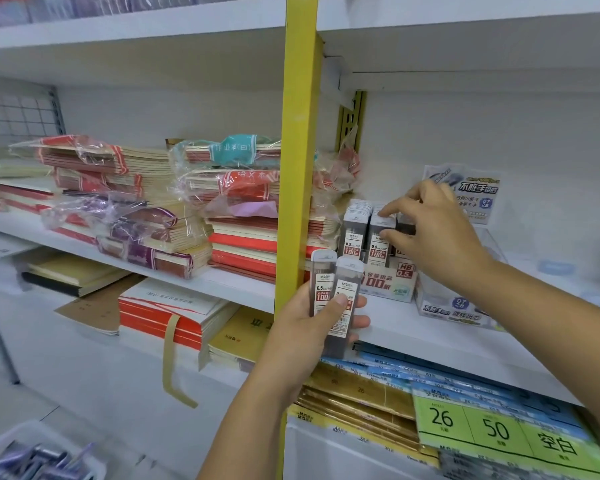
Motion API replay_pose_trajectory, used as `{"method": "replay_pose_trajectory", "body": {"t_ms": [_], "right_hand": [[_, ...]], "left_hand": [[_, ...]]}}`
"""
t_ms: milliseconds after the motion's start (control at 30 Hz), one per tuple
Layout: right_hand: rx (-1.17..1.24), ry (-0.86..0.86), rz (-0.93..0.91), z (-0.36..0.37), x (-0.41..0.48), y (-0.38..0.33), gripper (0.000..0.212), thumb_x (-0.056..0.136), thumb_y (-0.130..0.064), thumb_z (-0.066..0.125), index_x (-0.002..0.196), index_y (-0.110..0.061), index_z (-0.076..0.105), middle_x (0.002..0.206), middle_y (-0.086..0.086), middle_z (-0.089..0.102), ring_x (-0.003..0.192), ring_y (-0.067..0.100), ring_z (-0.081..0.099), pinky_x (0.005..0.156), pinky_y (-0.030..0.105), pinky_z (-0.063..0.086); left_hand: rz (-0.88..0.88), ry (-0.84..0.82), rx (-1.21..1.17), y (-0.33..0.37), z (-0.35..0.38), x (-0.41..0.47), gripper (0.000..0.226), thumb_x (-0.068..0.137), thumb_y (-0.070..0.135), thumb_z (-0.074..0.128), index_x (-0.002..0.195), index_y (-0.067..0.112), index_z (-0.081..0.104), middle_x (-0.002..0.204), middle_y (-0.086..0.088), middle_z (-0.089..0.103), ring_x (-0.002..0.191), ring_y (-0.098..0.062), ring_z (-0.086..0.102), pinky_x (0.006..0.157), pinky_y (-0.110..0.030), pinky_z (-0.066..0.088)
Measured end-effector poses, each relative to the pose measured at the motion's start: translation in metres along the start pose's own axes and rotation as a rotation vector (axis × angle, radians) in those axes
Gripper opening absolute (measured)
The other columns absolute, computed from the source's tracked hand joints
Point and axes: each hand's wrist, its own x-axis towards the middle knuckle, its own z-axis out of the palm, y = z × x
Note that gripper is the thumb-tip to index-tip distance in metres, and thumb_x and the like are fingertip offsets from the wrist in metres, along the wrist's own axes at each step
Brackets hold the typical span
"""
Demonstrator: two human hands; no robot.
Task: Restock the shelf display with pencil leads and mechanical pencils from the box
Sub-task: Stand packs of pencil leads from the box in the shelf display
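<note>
Left hand (305,334) is up at centre frame, gripping two lead cases (347,277) upright, thumb pressed across the front labels, fingers wrapped behind. They're held just in front of the yellow post (298,168), level with the white shelf (430,336) edge.

Right hand (433,237) reaches in from the right to the display carton (388,284), marked HB 0.5, standing on that shelf right of centre. A row of lead cases (354,233) stands upright in it. Index fingertip and thumb tip sit at the top of one case, fingers curled. Pinching it or only touching? Cannot tell.

Wrapped notebook stacks (146,216) fill the left half. In the lower left corner sits a white tub (0,448), its contents blurred.
</note>
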Motion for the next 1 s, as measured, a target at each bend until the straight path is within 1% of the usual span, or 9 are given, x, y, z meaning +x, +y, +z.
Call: {"method": "replay_pose_trajectory", "body": {"t_ms": [167,267,367,433,567,667,767,867,1000], "right_hand": [[-0.156,-0.005,-0.015,-0.001,-0.014,0.001,0.038,0.092,-0.033,0.059,0.129,-0.024,0.059,0.124,0.004,0.051,0.115,0.023,0.036,0.097,0.037,0.032],[0.139,0.035,-0.016,-0.009,-0.034,-0.012,0.032,0.095,-0.033,0.048,0.122,-0.024,0.063,0.111,-0.006,0.058,0.103,0.007,0.041,0.084,0.019,0.03],[0.6,-0.193,0.11,-0.014,-0.051,-0.03,0.024,0.093,-0.039,0.052,0.113,-0.038,0.063,0.103,-0.021,0.064,0.095,-0.005,0.055,0.08,0.015,0.042],[0.769,-0.296,0.167,-0.015,-0.058,-0.038,0.022,0.089,-0.031,0.063,0.109,-0.039,0.065,0.093,-0.013,0.068,0.087,0.005,0.062,0.078,0.023,0.051],[0.842,-0.25,0.2,-0.021,-0.056,-0.042,0.021,0.085,-0.018,0.07,0.099,-0.033,0.068,0.084,0.003,0.071,0.08,0.024,0.066,0.073,0.033,0.056],[0.87,-0.027,0.253,-0.031,-0.043,-0.032,0.017,0.089,-0.016,0.064,0.098,-0.031,0.062,0.089,0.0,0.071,0.071,0.007,0.067,0.056,0.014,0.049],[0.88,0.186,0.208,-0.044,-0.027,-0.021,0.017,0.094,-0.014,0.057,0.098,-0.03,0.055,0.094,0.002,0.068,0.071,0.005,0.066,0.055,0.011,0.047],[0.759,0.234,0.105,-0.048,-0.016,-0.016,0.024,0.095,-0.016,0.056,0.096,-0.038,0.05,0.094,-0.003,0.066,0.079,0.01,0.064,0.062,0.016,0.049],[0.481,0.189,0.003,-0.044,-0.01,-0.012,0.016,0.094,-0.02,0.057,0.102,-0.033,0.05,0.091,-0.014,0.063,0.079,-0.005,0.058,0.063,0.01,0.043]], "left_hand": [[0.008,-0.014,0.009,0.001,0.002,-0.001,0.019,0.101,0.027,0.055,0.117,0.033,0.062,0.107,0.007,0.076,0.096,-0.016,0.074,0.073,-0.025,0.06],[0.017,-0.032,0.006,0.001,0.003,0.0,0.021,0.1,0.028,0.055,0.118,0.036,0.061,0.109,0.007,0.076,0.098,-0.016,0.074,0.075,-0.026,0.06],[0.026,-0.056,-0.014,0.001,0.005,0.0,0.022,0.099,0.029,0.056,0.119,0.036,0.063,0.111,0.003,0.075,0.1,-0.019,0.073,0.077,-0.028,0.06],[0.025,-0.068,-0.029,0.001,0.007,0.0,0.022,0.099,0.028,0.057,0.119,0.034,0.064,0.111,0.0,0.075,0.1,-0.021,0.073,0.076,-0.029,0.06],[0.01,-0.074,-0.041,-0.001,0.009,0.0,0.024,0.099,0.034,0.055,0.122,0.032,0.062,0.11,-0.001,0.075,0.098,-0.022,0.074,0.074,-0.028,0.06],[-0.019,-0.049,-0.05,-0.001,0.006,0.001,0.024,0.102,0.037,0.047,0.121,0.03,0.061,0.108,0.0,0.076,0.093,-0.019,0.075,0.068,-0.026,0.059],[-0.049,-0.01,-0.064,-0.001,0.001,0.003,0.023,0.106,0.032,0.041,0.118,0.027,0.06,0.104,-0.002,0.077,0.085,-0.019,0.074,0.062,-0.025,0.056],[-0.036,0.009,-0.026,-0.002,-0.001,0.004,0.024,0.106,0.033,0.039,0.118,0.03,0.06,0.104,0.001,0.077,0.087,-0.016,0.074,0.063,-0.022,0.055],[-0.017,0.001,0.009,-0.003,-0.003,0.002,0.024,0.106,0.034,0.038,0.119,0.032,0.059,0.107,0.004,0.076,0.09,-0.016,0.074,0.067,-0.022,0.056]]}}
